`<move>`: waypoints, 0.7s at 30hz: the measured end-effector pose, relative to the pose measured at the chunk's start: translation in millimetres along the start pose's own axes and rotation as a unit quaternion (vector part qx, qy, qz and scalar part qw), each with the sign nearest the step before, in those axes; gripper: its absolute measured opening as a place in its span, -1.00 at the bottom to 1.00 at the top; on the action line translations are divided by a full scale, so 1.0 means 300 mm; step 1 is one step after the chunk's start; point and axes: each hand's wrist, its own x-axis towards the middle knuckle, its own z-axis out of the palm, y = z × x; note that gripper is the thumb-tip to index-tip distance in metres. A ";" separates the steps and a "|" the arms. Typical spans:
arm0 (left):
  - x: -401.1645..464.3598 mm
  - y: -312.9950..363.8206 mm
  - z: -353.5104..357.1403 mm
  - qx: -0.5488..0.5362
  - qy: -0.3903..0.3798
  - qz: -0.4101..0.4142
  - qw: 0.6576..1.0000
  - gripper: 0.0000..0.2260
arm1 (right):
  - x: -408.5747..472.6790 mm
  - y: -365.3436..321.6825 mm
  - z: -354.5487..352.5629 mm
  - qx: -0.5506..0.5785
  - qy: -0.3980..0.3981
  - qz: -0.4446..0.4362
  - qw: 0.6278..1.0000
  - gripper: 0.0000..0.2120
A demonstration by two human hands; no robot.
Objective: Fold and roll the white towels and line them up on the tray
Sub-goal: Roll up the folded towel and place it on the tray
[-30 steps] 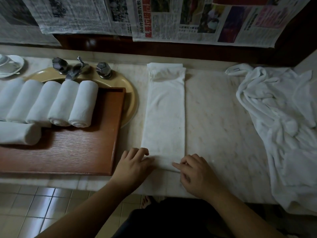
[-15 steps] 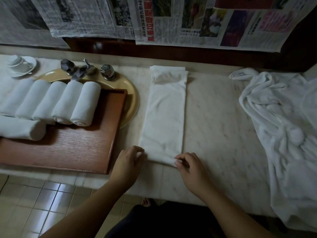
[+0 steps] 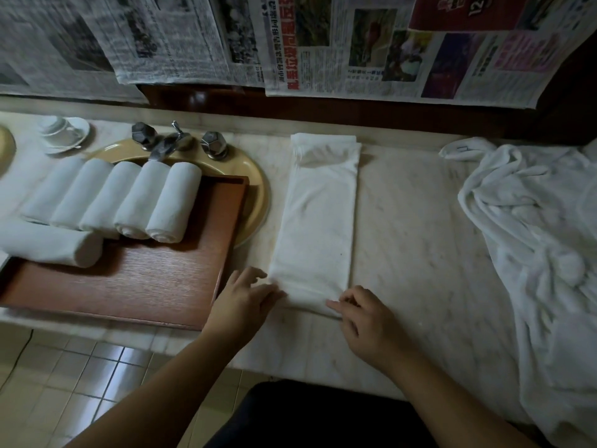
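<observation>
Since the earlier frames the near end of the folded towel (image 3: pixel 318 221) has curled into a low first turn and both hands have moved up with it. The left hand (image 3: pixel 244 302) presses it with loosely spread fingers; the right hand (image 3: pixel 365 315) pinches its near right corner. Rolling has just begun; next the roll likely needs even pushing away along the counter (image 3: pixel 420 240). Rolled towels (image 3: pixel 129 202) line the tray (image 3: pixel 155 286), whose left part is cut off, hiding any others.

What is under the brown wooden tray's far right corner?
The brown wooden tray overlaps a tan oval sink basin; its rim shows beyond the corner. The bowl and drain are covered.
</observation>
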 end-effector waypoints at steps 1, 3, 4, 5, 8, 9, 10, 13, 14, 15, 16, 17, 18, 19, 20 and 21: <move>-0.005 -0.014 -0.009 0.031 -0.012 0.036 0.999 -0.74 | -0.012 0.011 -0.002 -0.013 -0.015 -0.006 1.000 -0.62; -0.013 -0.039 -0.025 0.089 -0.042 0.103 0.990 -0.64 | -0.030 0.029 0.000 -0.057 -0.030 -0.012 0.998 -0.60; -0.015 -0.050 -0.029 0.107 -0.057 0.125 0.985 -0.61 | -0.033 0.034 0.004 -0.077 -0.025 -0.014 0.997 -0.60; -0.014 -0.060 -0.031 0.116 -0.066 0.142 0.981 -0.59 | -0.034 0.034 0.010 -0.096 -0.016 -0.013 0.995 -0.61; 0.008 -0.085 -0.030 0.126 -0.065 0.171 0.975 -0.61 | -0.034 0.021 0.026 -0.179 0.018 -0.026 0.983 -0.67; 0.018 -0.091 -0.029 0.131 -0.065 0.180 0.973 -0.61 | -0.032 0.014 0.029 -0.202 0.023 -0.023 0.979 -0.67; 0.027 -0.096 -0.028 0.131 -0.070 0.184 0.972 -0.60 | -0.030 0.007 0.032 -0.216 0.025 -0.018 0.976 -0.67; 0.047 -0.105 -0.026 0.105 -0.120 0.147 0.976 -0.53 | -0.016 -0.010 0.038 -0.196 0.024 0.007 0.980 -0.69; 0.054 -0.102 -0.027 0.094 -0.138 0.122 0.978 -0.53 | -0.006 -0.012 0.035 -0.163 0.023 0.024 0.986 -0.69; 0.061 -0.097 -0.027 0.080 -0.152 0.094 0.981 -0.53 | 0.005 -0.011 0.032 -0.121 0.022 0.046 0.991 -0.68; 0.070 -0.091 -0.026 0.063 -0.162 0.067 0.983 -0.54 | 0.016 -0.007 0.029 -0.078 0.019 0.072 0.994 -0.67; 0.081 -0.086 -0.023 0.045 -0.166 0.041 0.984 -0.56 | 0.026 -0.003 0.028 -0.037 0.015 0.100 0.994 -0.67; 0.094 -0.078 -0.023 0.021 -0.166 0.015 0.986 -0.59 | 0.034 0.003 0.030 -0.001 0.015 0.127 0.992 -0.68; 0.107 -0.066 -0.024 -0.009 -0.163 -0.014 0.986 -0.63 | 0.042 0.009 0.033 0.030 0.021 0.150 0.988 -0.71; 0.118 -0.051 -0.025 -0.041 -0.156 -0.043 0.986 -0.67 | 0.048 0.016 0.037 0.061 0.030 0.169 0.983 -0.74; 0.127 -0.037 -0.024 -0.071 -0.146 -0.073 0.984 -0.71 | 0.056 0.016 0.037 0.091 0.038 0.188 0.977 -0.77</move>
